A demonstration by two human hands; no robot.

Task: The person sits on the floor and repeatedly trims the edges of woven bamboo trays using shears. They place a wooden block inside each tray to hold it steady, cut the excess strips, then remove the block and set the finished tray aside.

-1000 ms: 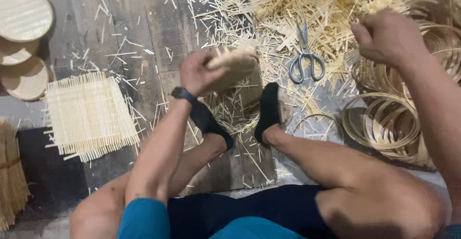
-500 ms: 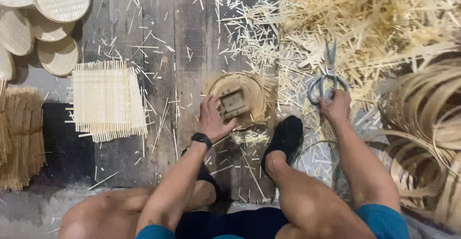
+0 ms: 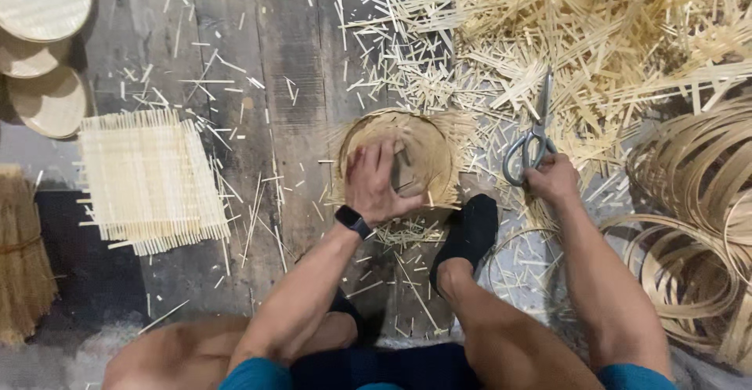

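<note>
A round woven bamboo tray [image 3: 423, 143] with ragged strip ends lies on the wooden floor in front of me. My left hand [image 3: 374, 182] presses flat on it, fingers spread over its near left part, a dark watch on the wrist. My right hand [image 3: 552, 180] rests on the floor at the handles of grey scissors [image 3: 529, 141], fingers touching the handle loops. Whether the fingers are through the loops is hard to tell. My black-socked foot [image 3: 468, 233] sits just below the tray.
A square woven bamboo mat [image 3: 149, 178] lies at the left. Finished round trays [image 3: 43, 53] are stacked at the top left. Bamboo hoops [image 3: 697, 225] pile at the right. Loose bamboo strips [image 3: 595, 37] cover the top right. A bundle of sticks [image 3: 23, 257] stands at the far left.
My left hand has lowered the tray to the floor and now presses on it. My right hand came down from the hoops to the scissors' handles.
</note>
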